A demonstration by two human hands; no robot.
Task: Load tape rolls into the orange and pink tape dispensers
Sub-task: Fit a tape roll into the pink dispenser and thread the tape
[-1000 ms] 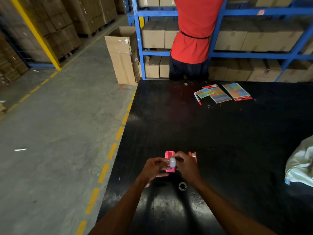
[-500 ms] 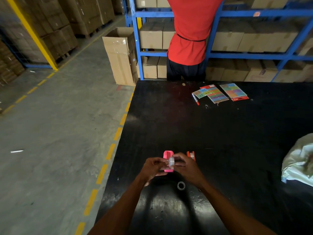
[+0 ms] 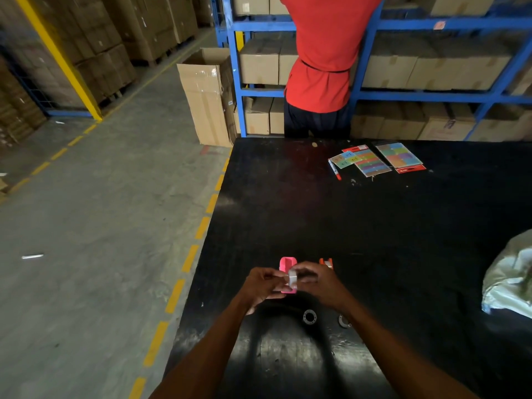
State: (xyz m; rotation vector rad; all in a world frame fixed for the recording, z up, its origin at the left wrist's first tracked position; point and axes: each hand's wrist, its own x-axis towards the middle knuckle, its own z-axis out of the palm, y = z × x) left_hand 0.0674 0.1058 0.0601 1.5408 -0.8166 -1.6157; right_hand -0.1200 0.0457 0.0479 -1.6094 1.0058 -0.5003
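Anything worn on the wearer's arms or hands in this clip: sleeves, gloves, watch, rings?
Nothing visible. Both forearms are bare to the bottom edge of the frame, with no sleeve or cuff in view. The left hand and right hand wear no gloves, and no watch or band shows at either wrist. Rings are too small to rule out.

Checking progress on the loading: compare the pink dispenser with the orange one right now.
The pink dispenser is between both hands, left hand and right hand working a tape roll at it; the orange dispenser stands untouched beyond the right hand. The pink shows more of itself; the orange is mostly hidden by the hand. Both are small and sit on the black table.
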